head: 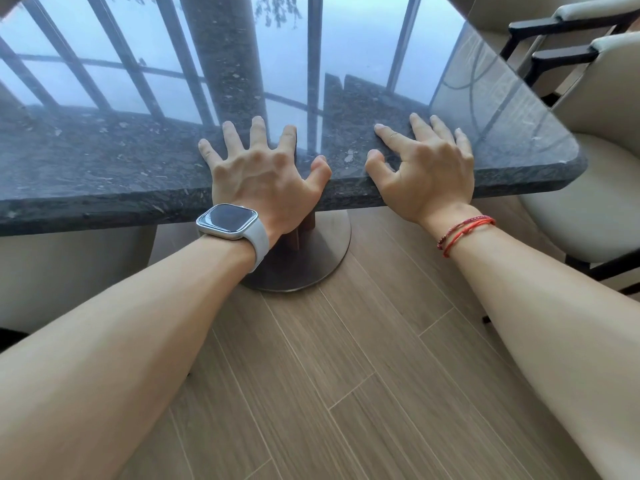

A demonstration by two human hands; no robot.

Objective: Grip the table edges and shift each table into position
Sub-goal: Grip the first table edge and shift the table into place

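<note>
A person's two hands rest on the near edge of a dark stone table (104,161), whose polished, speckled top mirrors window bars and whose right corner is rounded. The left hand (266,174), with a pale-strapped square watch (230,221) on its wrist, lies near the middle of the table's near edge, its fingers fanned wide and arched so that the tips press the stone, the thumb lying on the rim. The right hand (429,174), with a red string bracelet (465,230) on its wrist, lies just beside it toward the rounded corner, fingers spread flatter on the top, thumb also on the surface. Neither hand wraps under the slab. Below the table a round brushed-metal base (311,258) sits on a floor (346,375) of wood-grain planks. Cream padded chairs (595,109) with dark arms stand to the table's right.
</note>
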